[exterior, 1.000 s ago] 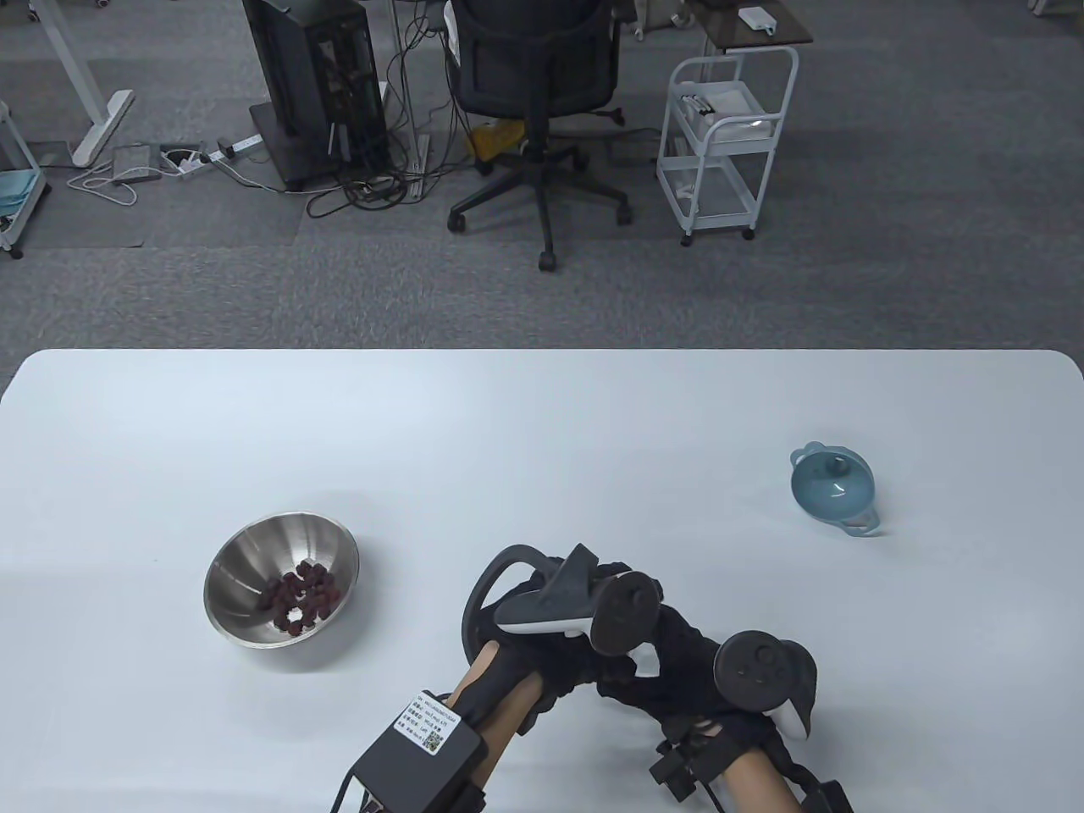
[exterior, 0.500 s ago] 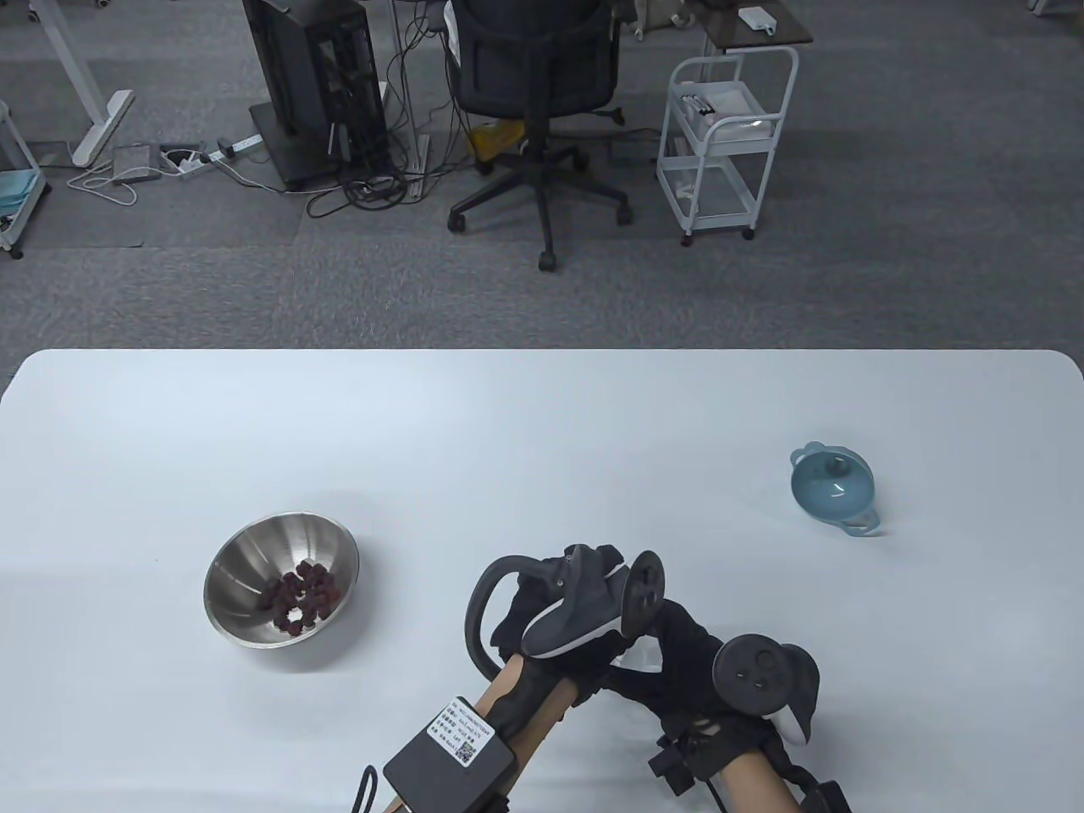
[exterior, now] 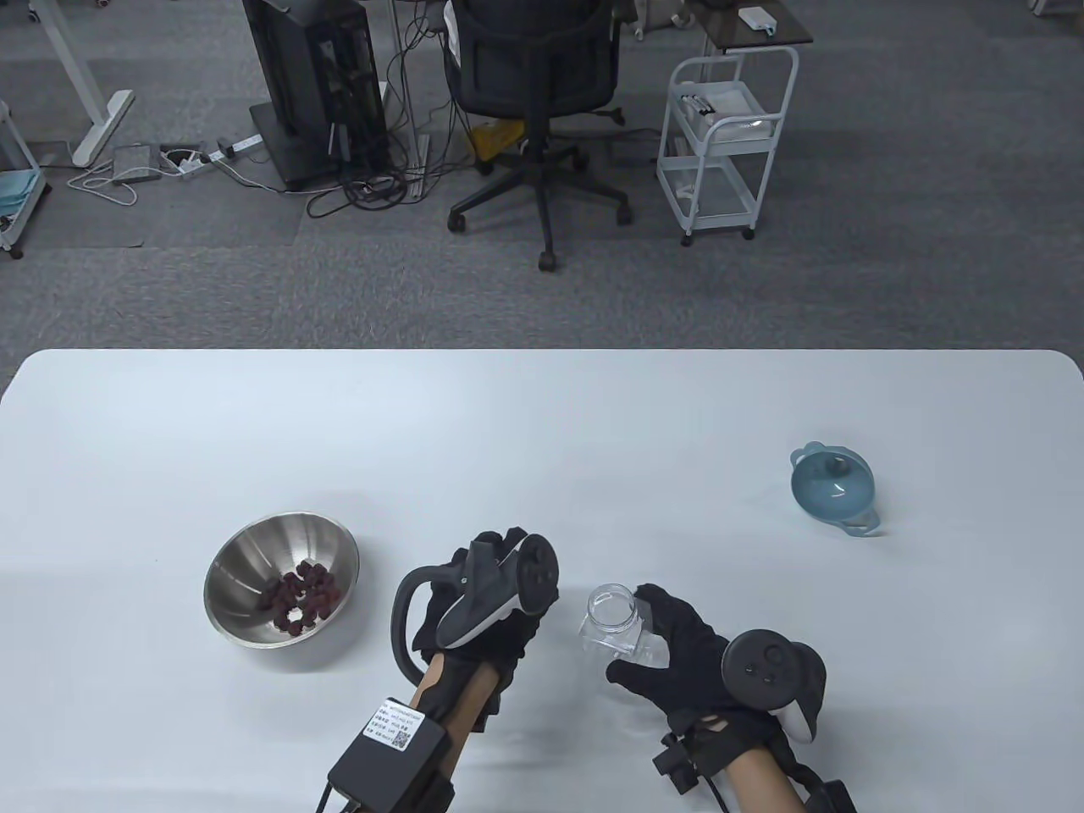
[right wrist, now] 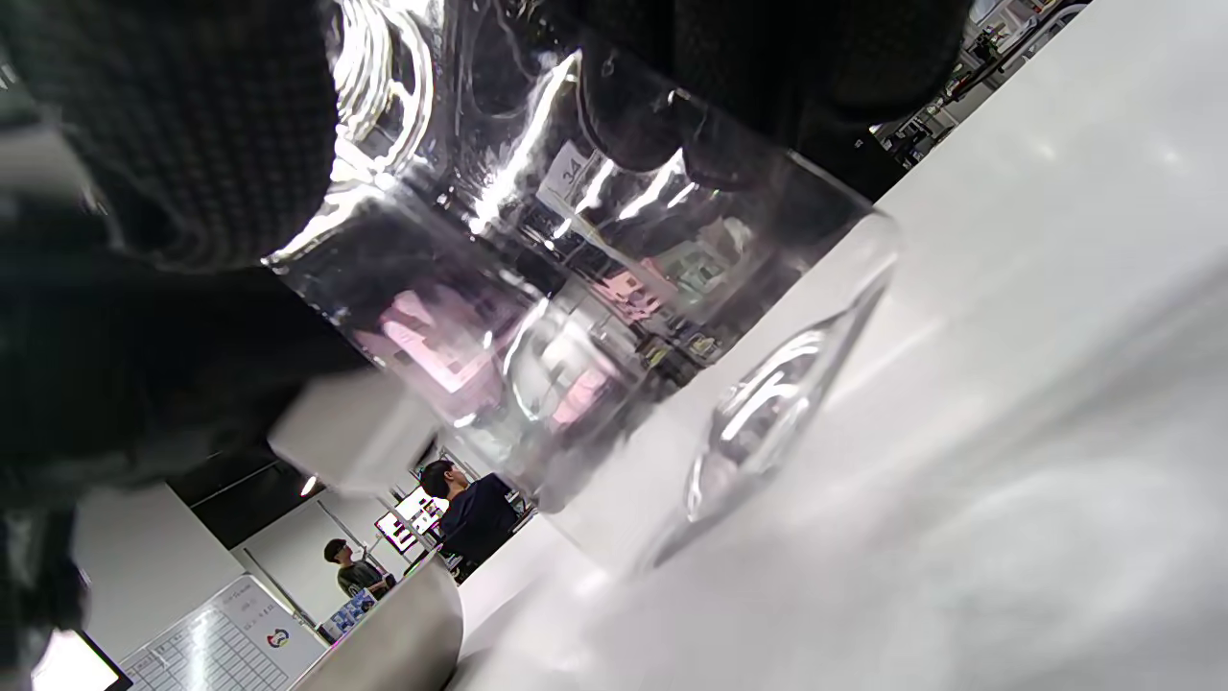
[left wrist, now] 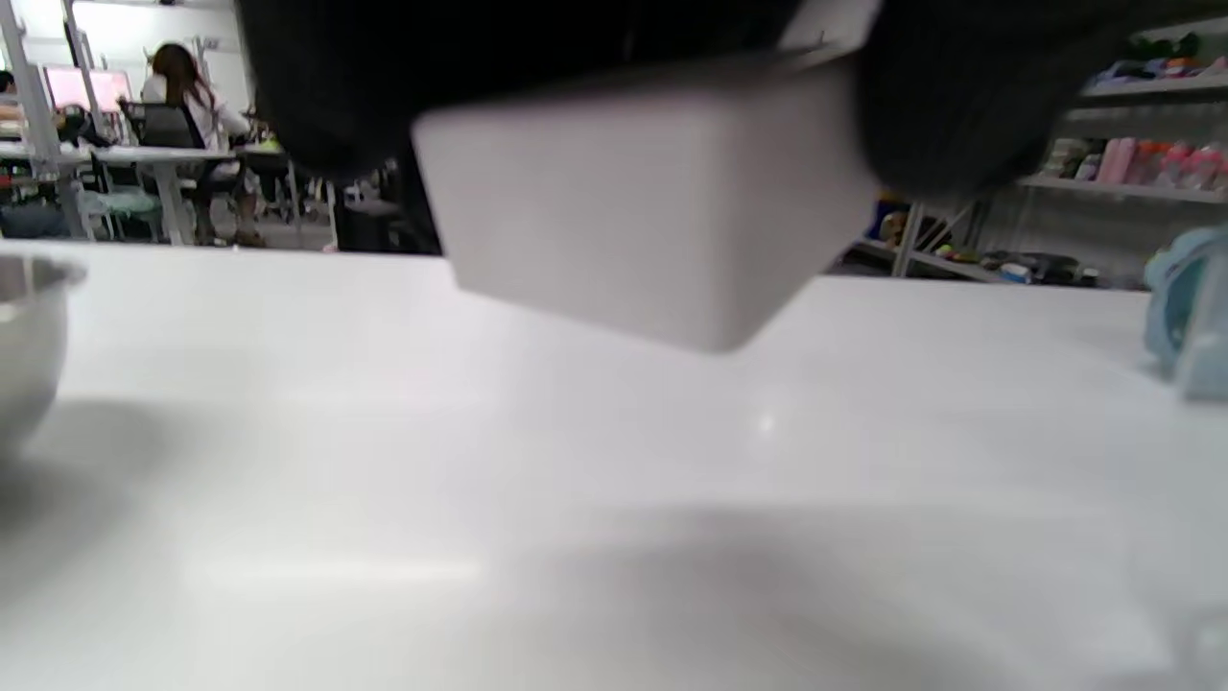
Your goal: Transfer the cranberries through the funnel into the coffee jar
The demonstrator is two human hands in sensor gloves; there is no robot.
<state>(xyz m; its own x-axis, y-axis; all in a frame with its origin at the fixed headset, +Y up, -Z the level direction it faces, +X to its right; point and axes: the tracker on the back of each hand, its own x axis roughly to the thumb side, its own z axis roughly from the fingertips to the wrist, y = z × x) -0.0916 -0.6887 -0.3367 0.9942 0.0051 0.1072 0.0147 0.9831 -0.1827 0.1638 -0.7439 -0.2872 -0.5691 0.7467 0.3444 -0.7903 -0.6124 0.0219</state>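
Note:
A clear glass jar (exterior: 611,622) stands on the table with its mouth uncovered, and my right hand (exterior: 633,637) grips it from the right, fingers and thumb curled round its body (right wrist: 595,288). My left hand (exterior: 495,555) hovers to the jar's left with fingers curled over a pale grey piece (left wrist: 652,192) that looks like the jar's lid. Dark red cranberries (exterior: 301,597) lie in a steel bowl (exterior: 254,550) further left. The blue funnel (exterior: 834,491) lies on the table far to the right, apart from both hands.
The white table (exterior: 542,423) ends in a far edge with carpet beyond it. An office chair (exterior: 533,76), a computer tower (exterior: 318,85) and a white trolley (exterior: 724,144) stand there. The bowl's rim (left wrist: 24,278) shows at the left wrist view's left edge.
Both hands were together over the jar. My left hand has pulled away to the left with the lid-like piece, leaving the jar's open mouth in view in my right hand.

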